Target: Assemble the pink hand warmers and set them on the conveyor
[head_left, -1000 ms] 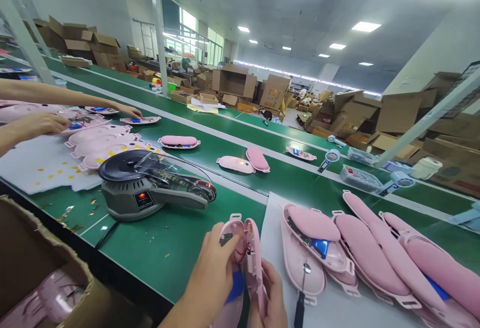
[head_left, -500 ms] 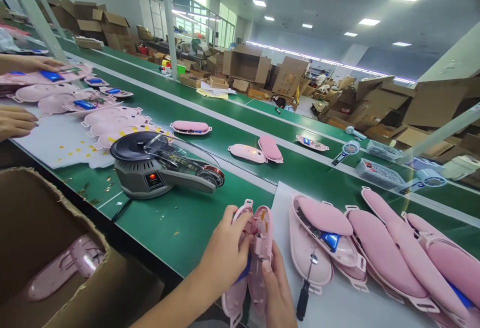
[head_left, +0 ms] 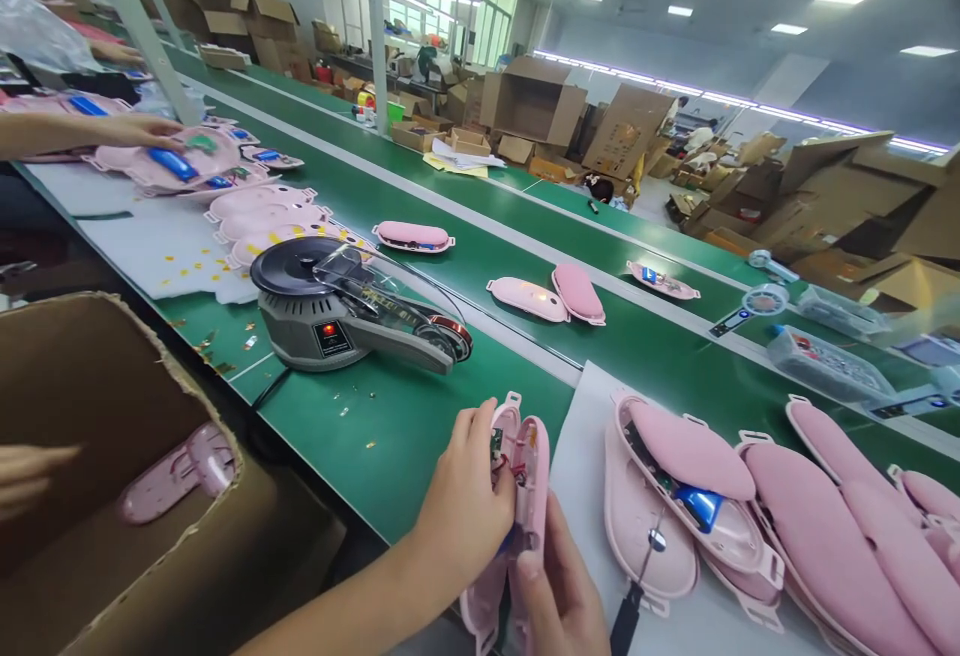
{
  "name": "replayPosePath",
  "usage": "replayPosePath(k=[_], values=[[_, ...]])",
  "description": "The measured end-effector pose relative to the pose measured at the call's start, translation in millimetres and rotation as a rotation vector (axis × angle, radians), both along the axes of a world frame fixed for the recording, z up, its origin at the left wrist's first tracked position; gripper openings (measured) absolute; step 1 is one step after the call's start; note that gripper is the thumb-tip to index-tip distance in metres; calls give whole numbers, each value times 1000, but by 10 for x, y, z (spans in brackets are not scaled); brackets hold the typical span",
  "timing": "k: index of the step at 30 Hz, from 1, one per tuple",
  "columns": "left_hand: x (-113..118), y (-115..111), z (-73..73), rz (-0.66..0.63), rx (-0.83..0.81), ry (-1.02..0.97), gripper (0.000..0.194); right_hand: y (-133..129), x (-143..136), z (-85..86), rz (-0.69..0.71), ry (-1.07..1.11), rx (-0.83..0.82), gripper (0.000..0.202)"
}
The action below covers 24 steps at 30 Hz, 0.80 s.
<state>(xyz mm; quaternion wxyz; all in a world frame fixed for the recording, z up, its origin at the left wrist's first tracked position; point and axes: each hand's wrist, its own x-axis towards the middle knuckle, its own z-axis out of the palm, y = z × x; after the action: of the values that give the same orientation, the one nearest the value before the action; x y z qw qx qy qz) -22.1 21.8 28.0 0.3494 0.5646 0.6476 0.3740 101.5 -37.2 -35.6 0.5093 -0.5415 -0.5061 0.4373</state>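
Note:
My left hand (head_left: 466, 496) is wrapped round one half of a pink plastic casing (head_left: 532, 466), its fingertips inside the gap between the two long shells. A bit of circuit board and red wires show between the halves; part of the inside is hidden by my fingers. My right hand (head_left: 566, 591) grips the other half from the right, thumb on its inner edge. Just right of my hands, a screwdriver (head_left: 628, 616) with a black handle lies across a pink shell (head_left: 651, 536). Beside it rests a partly opened casing with a blue battery (head_left: 699, 508).
A grey tape dispenser (head_left: 352, 321) stands on the green bench (head_left: 352, 466) ahead. Several padded pink casings (head_left: 817, 526) lie at right. Left, a cardboard box (head_left: 247, 556) holds pink parts. A co-worker's hand (head_left: 154, 131) holds a shell with a battery; another person's blurred hand (head_left: 34, 476) is over the box.
The camera view has shifted, so the bench things appear farther right. The two casing halves in my hands are closer together. A co-worker's hand has moved down over the box.

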Motion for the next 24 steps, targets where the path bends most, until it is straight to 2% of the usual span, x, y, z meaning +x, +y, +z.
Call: replayPosePath(k=[2,6,11,14,19,24], values=[[4,6,-8,-14,30,-68,46,-5,4,1,-19,-16,-36,53],[11,14,7,-33,49,-342,50,36,18,44,-31,-10,-84,52],[-3,3,-14,-69,-256,-1059,59,85,89,58,21,-6,-73,53],[-15,29,-108,-134,-355,-1345,64,110,135,66,30,-9,-45,53],[29,91,-248,-163,-364,-1471,81,145,147,146,88,-11,-66,56],[118,43,-232,-89,-331,-1451,87,157,144,213,121,-59,-74,53]])
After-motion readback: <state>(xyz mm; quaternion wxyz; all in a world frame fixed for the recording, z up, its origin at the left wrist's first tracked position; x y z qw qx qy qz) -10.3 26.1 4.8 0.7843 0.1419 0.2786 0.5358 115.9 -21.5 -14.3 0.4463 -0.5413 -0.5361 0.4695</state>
